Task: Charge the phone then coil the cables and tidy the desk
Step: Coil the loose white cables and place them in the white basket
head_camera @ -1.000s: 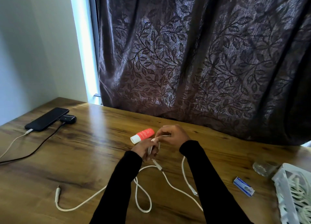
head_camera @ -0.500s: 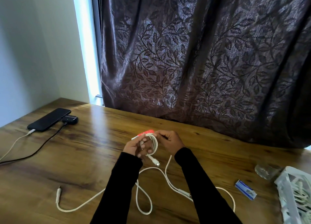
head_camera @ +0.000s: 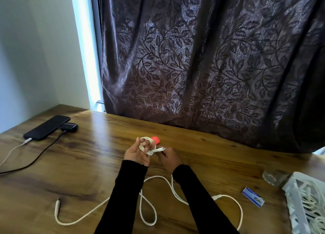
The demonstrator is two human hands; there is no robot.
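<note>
A small coil of white cable [head_camera: 147, 145] is wound round the fingers of my left hand [head_camera: 136, 153], palm up above the desk's middle. Its plug end sticks out to the right, and my right hand [head_camera: 170, 158] pinches the cable just below the plug. More white cable [head_camera: 149, 214] lies in loose loops on the wooden desk [head_camera: 88, 163] beneath my forearms, with a free plug [head_camera: 57, 206] at the front left. The black phone [head_camera: 47, 127] lies at the far left with a white charging cable [head_camera: 12, 151] plugged in.
A small black box [head_camera: 69, 127] with a black cable [head_camera: 33, 160] sits beside the phone. A red tube [head_camera: 156, 139] lies behind my left hand. At the right are a blue packet [head_camera: 253, 196], a clear glass [head_camera: 274, 177] and a white basket [head_camera: 292, 203] holding cables. A dark curtain hangs behind.
My left hand has turned palm up with the coil round its fingers. My right hand dropped lower and to the right, drawing the plug end out. The slack loop on the desk has shifted right.
</note>
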